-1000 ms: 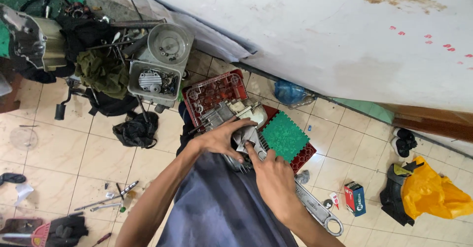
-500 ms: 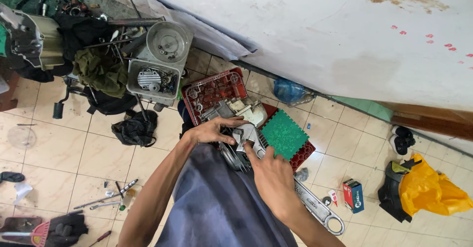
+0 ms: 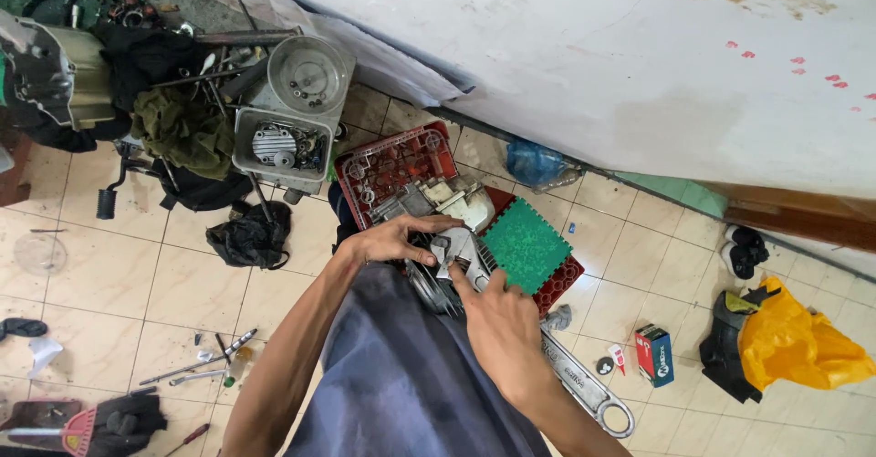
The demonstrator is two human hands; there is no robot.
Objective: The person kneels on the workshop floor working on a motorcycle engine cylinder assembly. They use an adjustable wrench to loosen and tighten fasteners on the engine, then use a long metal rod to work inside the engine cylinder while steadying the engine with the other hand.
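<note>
We have one view only, from the head camera, looking steeply down over our lap at the tiled floor (image 3: 182,284). It sits close above the left hand (image 3: 392,238) and right hand (image 3: 497,320), held mid-frame. The frame is rolled: the white wall (image 3: 593,65) runs diagonally across the upper right. No second view overlaps.

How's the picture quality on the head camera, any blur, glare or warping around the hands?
Head view: soft, even daylight with no harsh glare; the left hand and right hand on the metal engine part look fairly sharp; the wide lens bends the wall and tilts the tiled floor; only faint shadows lie under the clutter.
</note>
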